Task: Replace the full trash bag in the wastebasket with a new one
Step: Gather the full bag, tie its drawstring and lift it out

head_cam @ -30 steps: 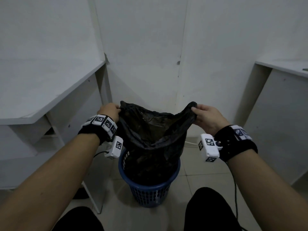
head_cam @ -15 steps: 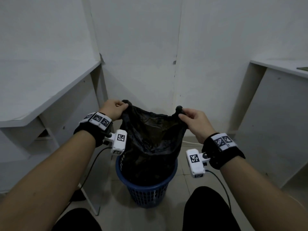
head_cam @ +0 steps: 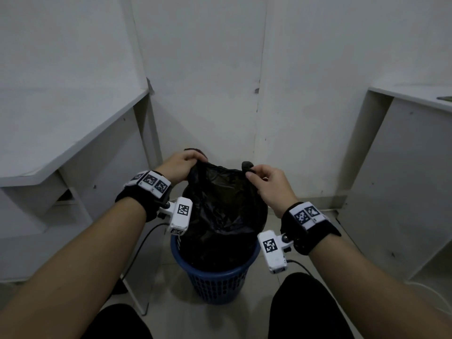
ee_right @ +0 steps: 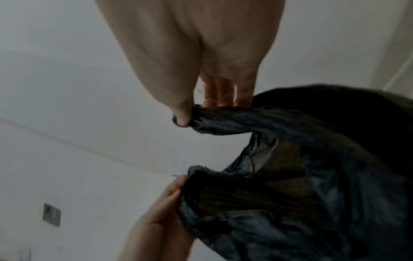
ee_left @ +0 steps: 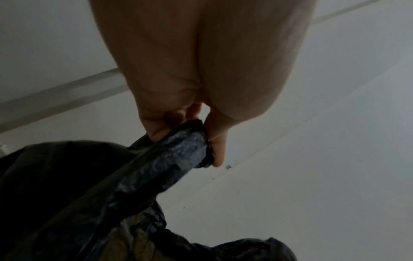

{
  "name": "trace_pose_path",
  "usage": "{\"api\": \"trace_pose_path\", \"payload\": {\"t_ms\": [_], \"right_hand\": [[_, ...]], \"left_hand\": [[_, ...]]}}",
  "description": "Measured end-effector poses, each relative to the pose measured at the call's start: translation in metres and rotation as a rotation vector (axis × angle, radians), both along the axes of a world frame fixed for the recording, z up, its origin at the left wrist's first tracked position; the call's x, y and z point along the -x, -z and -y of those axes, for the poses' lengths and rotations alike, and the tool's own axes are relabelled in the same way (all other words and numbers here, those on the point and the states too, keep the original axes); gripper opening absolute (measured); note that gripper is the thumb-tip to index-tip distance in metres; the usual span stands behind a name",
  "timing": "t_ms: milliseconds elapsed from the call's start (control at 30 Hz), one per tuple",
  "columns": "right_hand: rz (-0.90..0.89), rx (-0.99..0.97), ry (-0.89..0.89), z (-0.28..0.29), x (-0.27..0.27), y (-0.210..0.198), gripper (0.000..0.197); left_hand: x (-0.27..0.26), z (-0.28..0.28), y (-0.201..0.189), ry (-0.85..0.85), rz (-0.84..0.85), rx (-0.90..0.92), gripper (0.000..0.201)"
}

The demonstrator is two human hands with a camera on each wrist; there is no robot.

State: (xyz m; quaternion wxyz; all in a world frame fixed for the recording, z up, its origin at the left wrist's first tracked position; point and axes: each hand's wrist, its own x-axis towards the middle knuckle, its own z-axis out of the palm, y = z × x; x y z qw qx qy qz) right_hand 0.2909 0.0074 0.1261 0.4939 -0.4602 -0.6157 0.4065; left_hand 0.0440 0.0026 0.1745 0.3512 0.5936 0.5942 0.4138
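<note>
A black trash bag (head_cam: 220,211) stands in a blue plastic wastebasket (head_cam: 215,282) on the floor in front of me. Its upper part is pulled up well above the rim. My left hand (head_cam: 182,165) pinches the bag's left top corner, seen gathered between thumb and fingers in the left wrist view (ee_left: 187,141). My right hand (head_cam: 265,182) pinches the right top corner, bunched at the thumb in the right wrist view (ee_right: 201,120). The two hands are close together, so the bag's mouth is narrow. What the bag contains is hidden.
A white desk (head_cam: 61,133) stands at the left, its leg (head_cam: 137,297) close to the basket. A white cabinet (head_cam: 401,167) stands at the right. White walls meet in a corner behind the basket. My knees (head_cam: 305,309) are just below it. Cables trail on the tiled floor.
Both hands have moved inward toward each other with the bag's corners. The bag's mouth has narrowed from wide open to nearly gathered. The view has shifted slightly.
</note>
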Motion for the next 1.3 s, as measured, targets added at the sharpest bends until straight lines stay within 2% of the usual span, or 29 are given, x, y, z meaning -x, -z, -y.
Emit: {"api": "trace_pose_path", "payload": {"t_ms": [67, 167, 267, 367, 433, 500, 600, 700, 800, 867, 933, 1000, 1100, 1200, 1300], "right_hand": [[-0.022, 0.037, -0.001, -0.001, 0.004, 0.000, 0.012], [0.046, 0.044, -0.019, -0.004, 0.007, -0.001, 0.011], [0.092, 0.080, -0.098, -0.004, 0.012, 0.004, 0.008], [0.300, -0.028, -0.157, -0.005, 0.016, 0.012, 0.013], [0.404, -0.080, -0.159, -0.002, 0.019, 0.014, 0.022], [0.388, -0.062, -0.122, 0.001, 0.018, 0.016, 0.032], [0.409, -0.097, -0.032, 0.005, 0.010, 0.023, 0.030], [0.498, -0.249, 0.044, 0.008, 0.005, 0.031, 0.030], [0.571, -0.390, -0.052, 0.011, 0.005, 0.038, 0.038], [0.555, -0.309, -0.149, 0.012, 0.003, 0.042, 0.040], [0.380, -0.141, -0.192, 0.014, 0.002, 0.042, 0.037], [0.208, -0.015, -0.185, 0.017, 0.004, 0.039, 0.030], [0.161, 0.067, -0.126, 0.015, 0.011, 0.031, 0.021], [0.043, 0.227, 0.005, 0.006, 0.018, 0.019, 0.037], [-0.057, 0.492, -0.012, -0.004, 0.024, 0.009, 0.058]], "left_hand": [[-0.008, 0.001, 0.005, 0.022, 0.016, 0.060, 0.042], [-0.021, 0.002, 0.009, 0.058, 0.066, 0.121, 0.024], [-0.031, 0.001, 0.015, 0.107, -0.078, 0.121, 0.050], [-0.040, -0.001, 0.024, 0.102, -0.125, 0.141, 0.063], [-0.046, 0.000, 0.028, 0.160, -0.148, 0.180, 0.054], [-0.047, -0.002, 0.034, 0.215, -0.155, 0.174, 0.032], [-0.038, -0.006, 0.043, 0.195, -0.003, 0.130, 0.013], [-0.036, -0.006, 0.047, 0.169, 0.165, 0.124, 0.015], [-0.040, -0.005, 0.044, 0.118, 0.385, 0.138, 0.018], [-0.039, -0.003, 0.039, 0.116, 0.498, 0.152, 0.025], [-0.036, 0.000, 0.036, 0.105, 0.543, 0.152, 0.029], [-0.034, 0.002, 0.037, 0.066, 0.541, 0.145, 0.029], [-0.034, 0.001, 0.041, 0.015, 0.486, 0.138, 0.022], [-0.036, 0.006, 0.040, 0.089, 0.368, 0.172, 0.026], [-0.040, 0.013, 0.038, 0.198, 0.270, 0.211, 0.031]]}}
